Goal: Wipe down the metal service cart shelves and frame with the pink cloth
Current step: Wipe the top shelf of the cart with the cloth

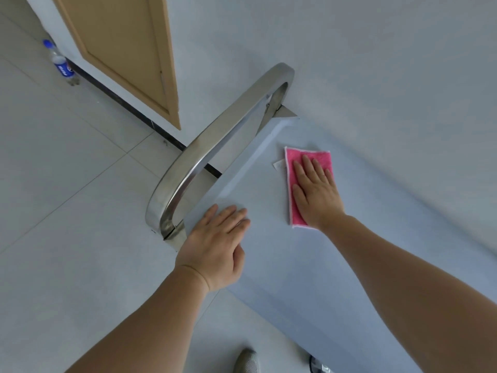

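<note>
The metal cart's top shelf (282, 254) fills the right half of the head view and reflects the pale wall. Its curved steel handle (204, 152) arches over the shelf's left end. A pink cloth (291, 157) lies flat on the shelf near the far end. My right hand (316, 192) presses on the cloth with straight, spread fingers. My left hand (217, 246) rests flat on the shelf's near left corner, beside the handle's base, fingers straight.
A small paper scrap (279, 165) lies just left of the cloth. A wooden door (121, 49) and a dark skirting strip stand behind the cart. A plastic bottle (60, 63) stands on the tiled floor at upper left. A shoe (246, 362) shows below.
</note>
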